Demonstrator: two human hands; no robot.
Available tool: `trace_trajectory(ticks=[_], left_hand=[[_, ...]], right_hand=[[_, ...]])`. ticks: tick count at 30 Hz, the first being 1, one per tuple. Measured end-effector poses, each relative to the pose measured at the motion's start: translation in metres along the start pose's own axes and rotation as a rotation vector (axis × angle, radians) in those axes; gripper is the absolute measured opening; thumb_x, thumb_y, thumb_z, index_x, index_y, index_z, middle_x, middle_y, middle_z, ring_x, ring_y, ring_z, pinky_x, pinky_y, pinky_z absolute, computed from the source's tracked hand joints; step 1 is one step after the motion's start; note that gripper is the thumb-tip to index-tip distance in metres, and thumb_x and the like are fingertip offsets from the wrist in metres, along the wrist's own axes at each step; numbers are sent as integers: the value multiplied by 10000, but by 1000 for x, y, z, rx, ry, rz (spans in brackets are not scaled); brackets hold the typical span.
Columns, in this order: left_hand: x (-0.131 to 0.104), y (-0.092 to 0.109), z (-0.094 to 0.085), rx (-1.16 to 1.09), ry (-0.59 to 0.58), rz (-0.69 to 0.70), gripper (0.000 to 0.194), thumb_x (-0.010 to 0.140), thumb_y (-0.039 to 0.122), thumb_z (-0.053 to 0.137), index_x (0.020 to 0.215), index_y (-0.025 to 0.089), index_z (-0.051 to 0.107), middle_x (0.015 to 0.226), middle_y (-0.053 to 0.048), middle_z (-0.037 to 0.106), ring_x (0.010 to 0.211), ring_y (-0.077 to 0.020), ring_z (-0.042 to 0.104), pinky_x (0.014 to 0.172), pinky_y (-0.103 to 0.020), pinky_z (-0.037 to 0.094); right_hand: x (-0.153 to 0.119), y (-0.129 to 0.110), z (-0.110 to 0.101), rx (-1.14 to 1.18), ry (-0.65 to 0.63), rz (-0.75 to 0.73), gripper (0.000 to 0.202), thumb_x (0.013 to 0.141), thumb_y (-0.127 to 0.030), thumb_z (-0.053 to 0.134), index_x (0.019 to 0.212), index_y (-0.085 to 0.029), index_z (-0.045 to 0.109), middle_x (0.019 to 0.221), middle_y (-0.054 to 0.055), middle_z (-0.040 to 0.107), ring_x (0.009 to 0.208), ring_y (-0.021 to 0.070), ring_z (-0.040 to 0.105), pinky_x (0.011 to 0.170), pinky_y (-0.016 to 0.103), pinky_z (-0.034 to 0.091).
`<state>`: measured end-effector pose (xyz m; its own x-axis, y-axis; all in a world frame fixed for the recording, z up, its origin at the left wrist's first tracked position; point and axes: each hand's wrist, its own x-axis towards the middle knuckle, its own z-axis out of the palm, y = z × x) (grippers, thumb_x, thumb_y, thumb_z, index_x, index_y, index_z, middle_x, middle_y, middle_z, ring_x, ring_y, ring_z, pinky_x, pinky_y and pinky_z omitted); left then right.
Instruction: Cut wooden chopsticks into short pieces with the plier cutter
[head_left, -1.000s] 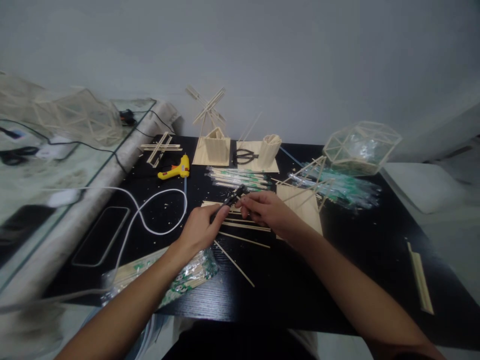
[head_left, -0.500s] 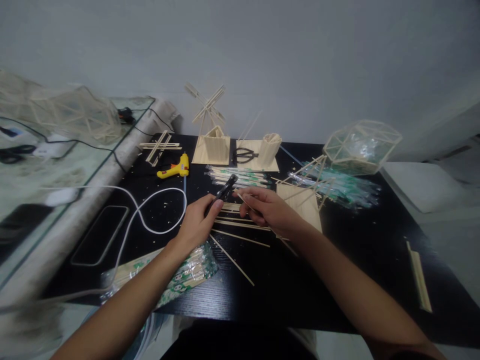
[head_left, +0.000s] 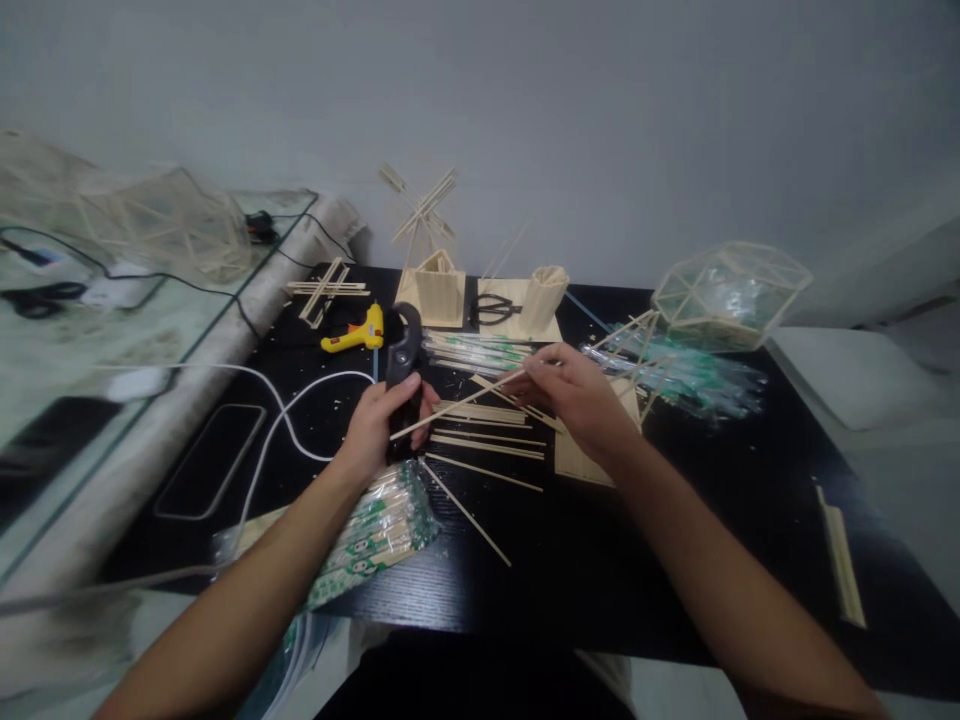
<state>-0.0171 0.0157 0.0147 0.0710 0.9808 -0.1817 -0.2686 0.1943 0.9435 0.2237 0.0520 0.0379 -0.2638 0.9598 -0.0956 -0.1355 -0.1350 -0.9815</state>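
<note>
My left hand (head_left: 371,425) is closed around a black hand tool (head_left: 405,345) with a hooked head, which stands roughly upright; its exact kind is unclear. Between the fingers of my right hand (head_left: 577,400) is a thin wooden stick (head_left: 469,402). The stick slants down to the left, its lower end crossing in front of my left fingers. Beneath both hands, several loose sticks (head_left: 491,450) lie side by side on the black table (head_left: 510,610). A wooden board (head_left: 581,455) with a stick frame lies under my right hand.
A yellow glue gun (head_left: 360,332), a phone (head_left: 210,462) and a white cable (head_left: 289,405) lie left. Packaged chopsticks (head_left: 375,530) sit near the front edge. Stick models (head_left: 439,290), scissors (head_left: 495,309) and plastic wrappers (head_left: 697,375) are behind. A geometric frame (head_left: 731,295) stands back right.
My left hand has turned the black tool from slanted to upright, showing its hooked head. My right hand has moved right and up, and the stick now shows nearly full length.
</note>
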Motion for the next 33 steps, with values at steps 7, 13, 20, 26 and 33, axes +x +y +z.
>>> trace_trajectory(ticks=[7,13,20,26,33], left_hand=[[1,7,-1,-167,19,-24,304,757,459,675,777,156,667,482,17,529,371,-100,409,382,-242,330],[0,-7,5,15,90,63,323,773,455,767,790,147,672,519,15,599,408,-112,506,444,-252,391],[5,-13,4,166,181,147,311,729,393,833,750,141,654,555,23,618,405,-85,503,458,-239,403],[6,-15,3,193,191,206,313,752,413,817,762,146,654,575,29,607,419,-74,489,465,-232,403],[-1,-13,3,323,160,248,331,791,460,783,762,155,657,562,31,573,479,-88,486,522,-231,407]], right_hand=[[-44,26,-15,-514,129,-78,329,852,-485,757,764,-206,607,690,11,677,659,171,618,648,319,484],[-75,60,-5,-857,-128,-76,105,967,-264,628,871,-221,630,822,12,706,760,199,656,741,339,489],[-72,70,9,-1189,-160,-244,63,917,-111,664,941,-169,673,984,96,688,960,256,626,883,392,517],[-68,73,18,-1445,-261,-249,219,931,0,500,1003,-139,653,981,130,693,927,286,616,862,424,510],[-80,62,13,-1262,-260,-212,373,829,96,385,991,-159,603,1061,140,622,944,244,604,891,384,522]])
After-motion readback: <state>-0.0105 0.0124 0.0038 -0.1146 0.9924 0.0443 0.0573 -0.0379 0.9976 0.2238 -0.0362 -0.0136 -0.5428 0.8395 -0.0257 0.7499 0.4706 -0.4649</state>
